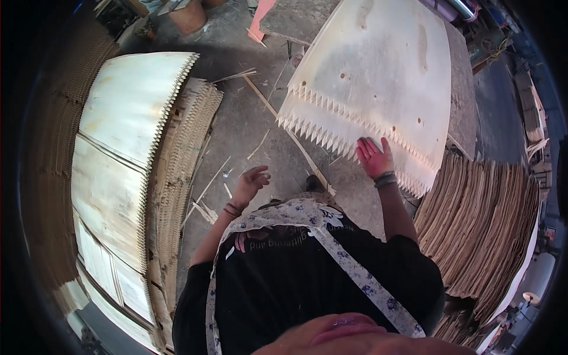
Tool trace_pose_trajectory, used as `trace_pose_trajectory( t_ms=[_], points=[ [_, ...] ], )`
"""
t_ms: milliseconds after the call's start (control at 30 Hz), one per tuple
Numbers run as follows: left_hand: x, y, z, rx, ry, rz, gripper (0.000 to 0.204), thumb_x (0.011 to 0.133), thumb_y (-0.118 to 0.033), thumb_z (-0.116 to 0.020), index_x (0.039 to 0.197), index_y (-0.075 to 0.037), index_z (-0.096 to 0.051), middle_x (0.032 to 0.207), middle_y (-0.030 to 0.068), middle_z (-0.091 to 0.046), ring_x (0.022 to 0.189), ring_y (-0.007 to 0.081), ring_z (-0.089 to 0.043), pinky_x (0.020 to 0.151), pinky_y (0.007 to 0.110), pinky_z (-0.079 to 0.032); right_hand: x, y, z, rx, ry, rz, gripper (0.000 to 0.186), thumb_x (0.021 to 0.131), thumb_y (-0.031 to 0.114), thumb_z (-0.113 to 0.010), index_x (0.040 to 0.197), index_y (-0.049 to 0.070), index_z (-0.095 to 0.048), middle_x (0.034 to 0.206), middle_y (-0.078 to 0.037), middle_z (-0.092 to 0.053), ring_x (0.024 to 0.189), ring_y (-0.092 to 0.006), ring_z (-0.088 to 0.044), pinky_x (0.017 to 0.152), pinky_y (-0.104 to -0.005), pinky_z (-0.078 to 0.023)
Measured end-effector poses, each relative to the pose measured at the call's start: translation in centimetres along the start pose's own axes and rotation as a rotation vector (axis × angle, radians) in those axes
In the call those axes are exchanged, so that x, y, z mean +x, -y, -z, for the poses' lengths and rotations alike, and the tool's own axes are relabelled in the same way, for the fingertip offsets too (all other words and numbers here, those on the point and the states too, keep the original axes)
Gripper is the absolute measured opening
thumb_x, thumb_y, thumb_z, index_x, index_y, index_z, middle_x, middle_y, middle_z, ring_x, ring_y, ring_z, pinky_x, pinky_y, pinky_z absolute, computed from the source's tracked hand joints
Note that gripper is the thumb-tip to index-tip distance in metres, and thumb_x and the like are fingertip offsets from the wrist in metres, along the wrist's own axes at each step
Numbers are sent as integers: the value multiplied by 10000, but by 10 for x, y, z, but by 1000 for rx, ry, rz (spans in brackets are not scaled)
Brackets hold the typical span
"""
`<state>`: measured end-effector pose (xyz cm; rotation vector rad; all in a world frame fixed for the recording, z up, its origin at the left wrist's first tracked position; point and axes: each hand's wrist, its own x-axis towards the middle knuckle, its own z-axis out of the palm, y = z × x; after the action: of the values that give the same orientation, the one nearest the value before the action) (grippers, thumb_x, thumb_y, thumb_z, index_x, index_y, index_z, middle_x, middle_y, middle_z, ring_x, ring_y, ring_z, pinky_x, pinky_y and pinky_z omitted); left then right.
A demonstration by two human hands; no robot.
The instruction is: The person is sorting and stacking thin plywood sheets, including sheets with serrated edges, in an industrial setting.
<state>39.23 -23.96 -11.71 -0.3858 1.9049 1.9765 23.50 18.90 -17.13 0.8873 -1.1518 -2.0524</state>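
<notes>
My right hand (374,160), palm showing and fingers extended, is at the zigzag-cut lower edge of pale wood veneer sheets (378,59) in the upper right; I cannot tell whether it touches them. Two toothed rows run along that edge. Nothing is held in it. My left hand (251,184) hangs over the floor in front of my apron, fingers loosely bent and apart, holding nothing.
At left stands a long stack of toothed veneer sheets (118,106), more layered behind it. A tall veneer stack (473,231) stands at lower right. Wood strips (296,145) lie on the concrete floor (231,130). A brown container (183,15) is at the back.
</notes>
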Motion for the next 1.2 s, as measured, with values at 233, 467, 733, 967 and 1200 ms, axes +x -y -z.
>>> trace_pose_trajectory(
  t_ms=[233,467,733,967,1200],
  points=[
    [-48,56,21,-100,-89,255,394,904,-223,-550,1229,-6,-504,1010,120,-638,840,187,-639,702,276,-506,71,-38,-33,-720,-120,1016,749,638,506,-746,1244,152,-484,1189,-58,-561,1200,-269,-442,1008,-523,-340],
    [-72,78,24,-303,-192,294,392,905,-194,-552,1233,12,-492,1030,156,-616,828,216,-641,713,318,-528,59,-9,-57,-1077,109,1013,240,810,258,-687,976,108,-600,850,-26,-619,911,-234,-621,685,-346,-588],
    [-41,70,18,-238,-94,328,387,893,-226,-573,1211,-14,-523,962,111,-643,789,180,-637,669,281,-508,-8,-59,35,-1266,-162,744,410,868,410,-581,1093,68,-578,1035,-116,-643,928,-248,-629,793,-373,-542],
    [35,8,26,12,-65,76,412,865,-286,-602,1192,-42,-550,926,50,-653,831,129,-618,667,248,-462,-56,-28,107,-1391,-144,637,689,774,595,-597,1193,56,-508,1224,-96,-561,1188,-273,-479,964,-461,-407],
    [165,-38,12,370,-249,-171,712,761,-360,-720,1306,-8,-427,1113,174,-583,993,228,-578,879,312,-442,-16,-21,79,-1044,88,754,528,797,596,-554,1138,194,-588,1145,-38,-600,1109,-254,-510,1009,-481,-347]
  ],
)
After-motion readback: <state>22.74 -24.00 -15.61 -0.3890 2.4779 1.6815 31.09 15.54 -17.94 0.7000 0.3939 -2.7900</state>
